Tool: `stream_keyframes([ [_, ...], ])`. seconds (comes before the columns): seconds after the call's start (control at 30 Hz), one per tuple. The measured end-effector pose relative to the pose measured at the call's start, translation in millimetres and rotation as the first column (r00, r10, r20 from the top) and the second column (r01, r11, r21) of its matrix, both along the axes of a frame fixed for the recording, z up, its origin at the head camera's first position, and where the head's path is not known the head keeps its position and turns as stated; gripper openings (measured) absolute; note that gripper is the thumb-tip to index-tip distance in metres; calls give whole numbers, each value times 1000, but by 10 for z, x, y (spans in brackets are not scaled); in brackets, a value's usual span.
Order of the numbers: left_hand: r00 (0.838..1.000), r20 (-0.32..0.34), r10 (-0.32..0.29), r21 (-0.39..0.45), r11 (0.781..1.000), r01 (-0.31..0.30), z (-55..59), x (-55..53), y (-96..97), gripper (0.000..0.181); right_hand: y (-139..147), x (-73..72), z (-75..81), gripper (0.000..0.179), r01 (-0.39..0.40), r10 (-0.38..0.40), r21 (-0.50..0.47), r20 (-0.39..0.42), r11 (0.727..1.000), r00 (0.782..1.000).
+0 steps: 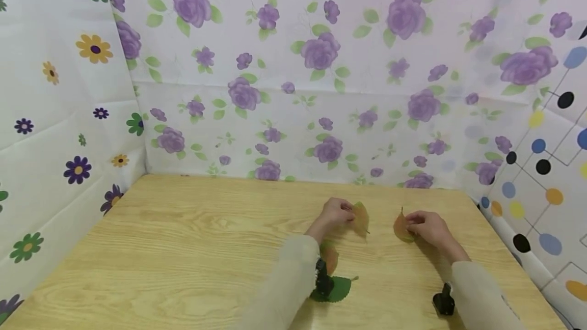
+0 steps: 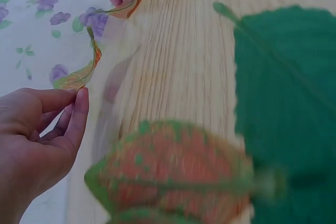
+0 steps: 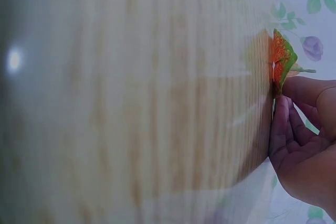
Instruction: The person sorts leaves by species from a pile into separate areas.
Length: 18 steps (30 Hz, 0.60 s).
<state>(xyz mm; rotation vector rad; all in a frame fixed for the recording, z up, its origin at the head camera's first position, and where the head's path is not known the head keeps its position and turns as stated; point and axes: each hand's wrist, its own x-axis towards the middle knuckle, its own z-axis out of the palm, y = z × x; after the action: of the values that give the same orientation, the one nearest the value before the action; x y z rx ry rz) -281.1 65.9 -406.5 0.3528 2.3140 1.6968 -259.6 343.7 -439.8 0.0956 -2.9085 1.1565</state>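
My left hand (image 1: 337,212) pinches an orange-green leaf (image 1: 361,218) by its edge between thumb and fingers. In the left wrist view that leaf (image 2: 86,72) is curled, with a shadow on the wood beside it. Farther right, my right hand (image 1: 428,227) pinches a second orange leaf (image 1: 401,228), its stem pointing away from me. The right wrist view shows this leaf (image 3: 282,59) with a red face and green margin at the thumb and fingertips. Under my left forearm lie a reddish leaf (image 1: 330,258) and a dark green leaf (image 1: 340,289), both partly hidden in the head view.
The wood-grain table (image 1: 183,238) reaches back to a wall cloth with purple roses (image 1: 321,52). Flower-print cloth (image 1: 46,116) stands along the left, dotted cloth (image 1: 541,197) along the right. Each wrist carries a black camera mount (image 1: 444,300).
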Motion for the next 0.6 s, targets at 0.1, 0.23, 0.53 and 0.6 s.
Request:
stream_keyframes([
  [0.1,999,-32,12,-43,999,-14,-26,7,137,21,-11,9,-14,25,8,-8,5,-7,1000,1000],
  [0.23,1000,-26,17,-49,999,-18,-82,17,342,17,-24,19,-1,25,6,-6,12,-16,1000,1000],
  [0.53,998,-25,64,-47,997,-65,-242,38,613,15,-58,32,-19,23,5,-5,24,-26,1000,1000],
  [0.6,997,-20,70,-36,997,-71,-243,45,642,17,-33,27,-4,23,6,-5,29,-28,1000,1000],
])
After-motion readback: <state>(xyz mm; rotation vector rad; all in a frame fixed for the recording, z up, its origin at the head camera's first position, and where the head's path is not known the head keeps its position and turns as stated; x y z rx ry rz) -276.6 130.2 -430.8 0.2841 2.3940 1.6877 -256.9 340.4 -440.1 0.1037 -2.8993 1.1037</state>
